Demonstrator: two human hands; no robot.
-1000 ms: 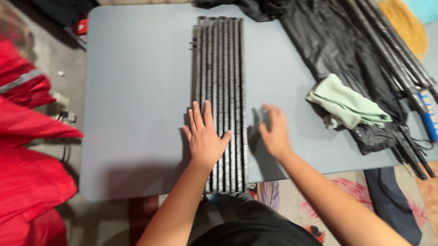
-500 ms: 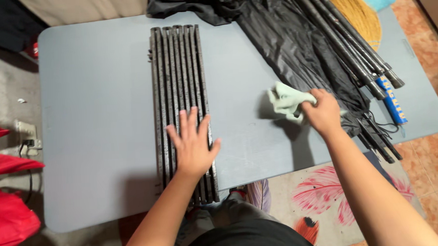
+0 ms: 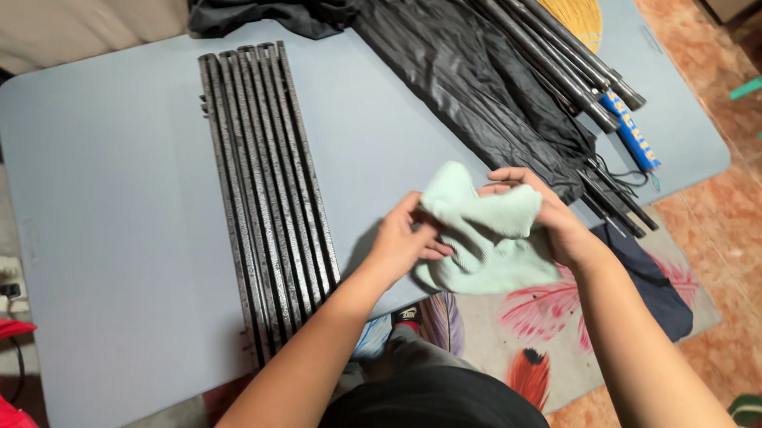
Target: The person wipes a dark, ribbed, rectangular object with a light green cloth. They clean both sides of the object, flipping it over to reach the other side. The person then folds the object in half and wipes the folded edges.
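A pale green cloth (image 3: 481,236) is bunched between both of my hands over the near edge of the grey-blue table (image 3: 102,207). My left hand (image 3: 403,243) grips its left side and my right hand (image 3: 543,212) grips its right side. A flat row of several black ribbed bars (image 3: 266,193) lies lengthwise on the table just left of my left hand, untouched.
Black fabric (image 3: 469,84) and a bundle of black poles (image 3: 561,64) lie across the table's far right, with a blue-handled tool (image 3: 630,133) beside them. A patterned rug (image 3: 537,318) covers the floor below. Red fabric (image 3: 4,421) sits at the lower left.
My right hand brought the green cloth from the table's right side toward me. My left hand lifted off the black bars and took hold of the cloth too.
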